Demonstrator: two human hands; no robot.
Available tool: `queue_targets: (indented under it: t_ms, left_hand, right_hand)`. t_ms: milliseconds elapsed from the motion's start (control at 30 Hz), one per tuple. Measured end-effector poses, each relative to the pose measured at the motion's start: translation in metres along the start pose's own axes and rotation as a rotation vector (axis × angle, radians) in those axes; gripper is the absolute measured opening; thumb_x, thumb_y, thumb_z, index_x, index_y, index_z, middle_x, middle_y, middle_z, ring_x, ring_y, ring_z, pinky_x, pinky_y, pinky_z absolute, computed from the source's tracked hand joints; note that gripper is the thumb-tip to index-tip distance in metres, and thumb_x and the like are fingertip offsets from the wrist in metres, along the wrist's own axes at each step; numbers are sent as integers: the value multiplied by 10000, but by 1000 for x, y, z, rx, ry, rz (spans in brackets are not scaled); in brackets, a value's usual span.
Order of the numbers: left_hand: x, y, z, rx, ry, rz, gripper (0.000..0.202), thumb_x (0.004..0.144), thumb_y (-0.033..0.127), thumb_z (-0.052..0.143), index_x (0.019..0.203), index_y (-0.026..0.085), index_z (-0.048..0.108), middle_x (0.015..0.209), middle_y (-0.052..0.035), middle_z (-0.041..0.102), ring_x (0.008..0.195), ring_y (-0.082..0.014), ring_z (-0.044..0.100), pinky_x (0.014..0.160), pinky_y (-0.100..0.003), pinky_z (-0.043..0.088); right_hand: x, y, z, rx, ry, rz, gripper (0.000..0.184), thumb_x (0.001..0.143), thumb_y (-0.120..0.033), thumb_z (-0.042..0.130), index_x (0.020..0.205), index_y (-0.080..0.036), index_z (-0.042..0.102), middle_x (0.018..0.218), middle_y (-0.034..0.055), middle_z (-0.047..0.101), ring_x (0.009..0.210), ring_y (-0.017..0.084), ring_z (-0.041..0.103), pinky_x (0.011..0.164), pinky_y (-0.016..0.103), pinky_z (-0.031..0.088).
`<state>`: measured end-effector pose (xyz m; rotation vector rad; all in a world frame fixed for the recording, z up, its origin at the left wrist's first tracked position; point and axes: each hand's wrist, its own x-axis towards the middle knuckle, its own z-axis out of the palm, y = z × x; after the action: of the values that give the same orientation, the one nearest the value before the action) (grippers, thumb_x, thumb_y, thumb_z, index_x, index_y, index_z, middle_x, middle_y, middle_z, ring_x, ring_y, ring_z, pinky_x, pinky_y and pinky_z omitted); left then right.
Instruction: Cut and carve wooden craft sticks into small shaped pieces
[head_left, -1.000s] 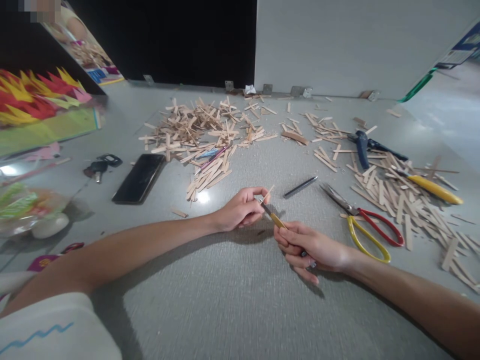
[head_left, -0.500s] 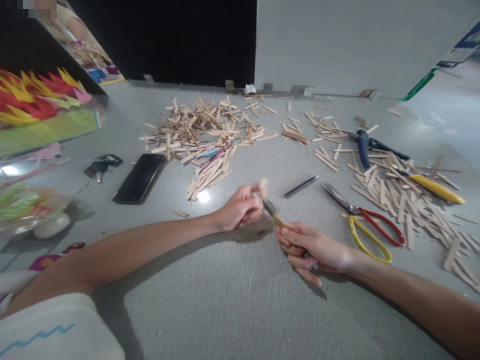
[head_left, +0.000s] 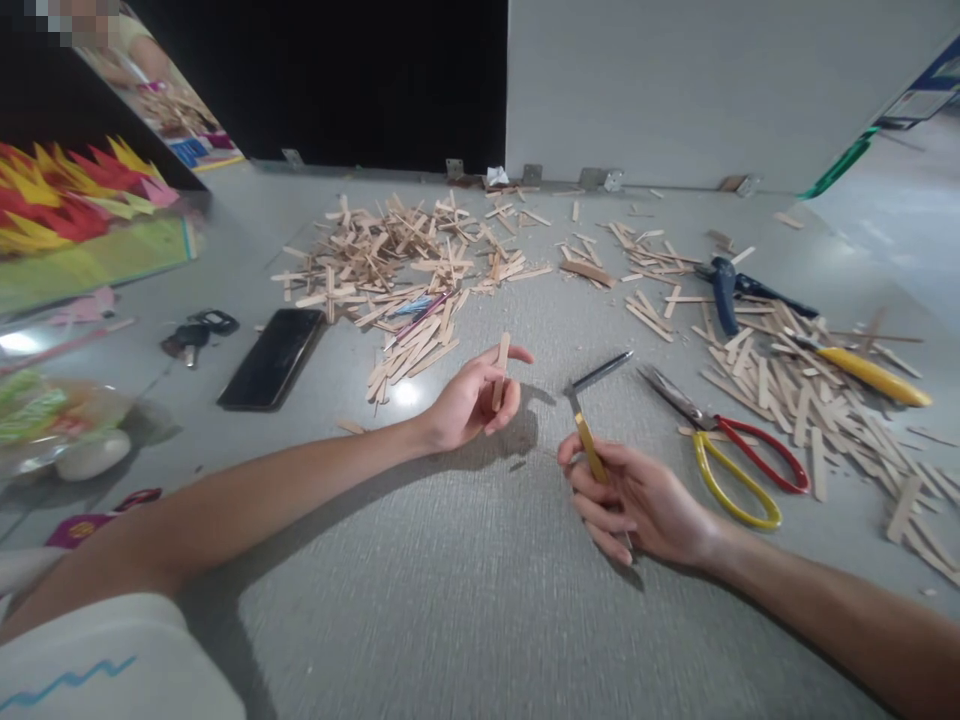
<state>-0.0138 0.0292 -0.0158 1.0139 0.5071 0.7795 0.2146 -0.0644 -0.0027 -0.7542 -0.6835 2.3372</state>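
Observation:
My left hand [head_left: 474,400] is closed around a short wooden craft stick [head_left: 503,352], whose rounded end points up. My right hand [head_left: 626,490], palm partly turned up, has its fingers wrapped round a slim yellow craft knife [head_left: 589,445]. The knife's grey blade end points away from me, and part of its handle is hidden by the fingers. A gap separates the blade from the stick. Just past the knife tip a dark pen [head_left: 604,370] lies on the table. Right of it, pliers [head_left: 701,415] with one red and one yellow handle lie with their handles spread.
A heap of craft sticks [head_left: 390,245] spreads at the back; more sticks [head_left: 810,400] lie right, with a blue-handled tool [head_left: 724,290] and a yellow-handled tool [head_left: 874,376]. On the left are a phone [head_left: 274,358], keys [head_left: 196,330] and a plastic bag [head_left: 56,420]. An upright panel [head_left: 712,90] stands behind.
My hands have moved apart. The knife has swung more upright and away from my left hand, where the craft stick now shows plainly, standing up.

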Motion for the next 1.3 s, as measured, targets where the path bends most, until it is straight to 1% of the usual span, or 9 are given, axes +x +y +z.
queue_targets:
  t_ms: [100, 200, 267, 367, 500, 767, 900, 1033, 1300]
  left_hand:
    - [0, 0, 1, 59, 7, -3, 279, 1010, 287, 501, 1256, 176, 569, 595, 43, 655, 382, -106, 412, 394, -211, 323]
    - [-2, 0, 3, 161, 57, 5, 333, 1049, 355, 586, 1322, 164, 601, 690, 39, 649, 460, -88, 467, 420, -206, 330]
    - [-3, 0, 4, 224, 74, 10, 371, 1041, 373, 637, 1345, 163, 607, 721, 43, 632, 492, -80, 483, 432, -205, 337]
    - [-4, 1, 6, 309, 68, 6, 423, 1025, 364, 677, 1383, 156, 595, 732, 52, 620, 512, -77, 495, 450, -203, 362]
    - [-5, 1, 6, 361, 48, -13, 440, 1005, 328, 683, 1399, 156, 588, 770, 33, 663, 538, -85, 541, 474, -205, 404]
    - [-2, -3, 3, 188, 32, -34, 365, 942, 211, 554, 1291, 129, 621, 828, -25, 740, 493, -99, 590, 436, -215, 391]
    - [-2, -5, 4, 321, 41, -2, 338, 1030, 269, 596, 1336, 126, 604, 994, -96, 784, 619, -115, 692, 524, -216, 490]
    - [-2, -9, 4, 383, 40, 45, 283, 1060, 327, 615, 1254, 121, 623, 1121, -155, 785, 834, -184, 791, 661, -268, 605]
    - [-3, -10, 6, 386, 61, 46, 263, 1065, 407, 634, 1111, 156, 567, 1126, -159, 793, 845, -190, 803, 691, -285, 636]
  right_hand:
    - [-1, -1, 3, 3, 24, -30, 275, 991, -475, 734, 1094, -225, 682, 671, -108, 440, 417, 41, 245, 359, 158, 494]
    - [-3, -2, 6, -22, 47, -40, 320, 1004, -497, 740, 1202, -258, 664, 699, -110, 492, 405, 36, 195, 315, 134, 422]
    - [-3, -2, 7, -22, 60, -48, 372, 993, -537, 748, 1234, -270, 655, 682, -116, 486, 408, 34, 159, 299, 106, 335]
    - [-4, -1, 5, 12, 61, -39, 442, 961, -638, 740, 1174, -256, 672, 626, -119, 453, 424, 34, 142, 324, 89, 248]
    - [-4, 0, 2, 37, 67, -16, 390, 955, -594, 763, 1083, -234, 686, 585, -117, 435, 429, 44, 153, 345, 106, 255]
    - [-4, -1, 5, 14, 16, -41, 264, 1003, -476, 732, 1036, -228, 646, 610, -107, 440, 462, 66, 178, 351, 120, 239]
    - [-4, -1, 6, -1, 20, -57, 185, 1030, -397, 690, 1023, -226, 619, 629, -98, 432, 501, 80, 207, 388, 127, 276]
    - [-3, -1, 7, -1, 30, -60, 114, 1030, -319, 659, 1019, -221, 602, 643, -94, 425, 519, 85, 216, 408, 135, 280]
    - [-1, -2, 6, -8, 49, -50, 109, 1016, -215, 598, 1121, -235, 572, 701, -86, 465, 535, 87, 240, 408, 138, 290]
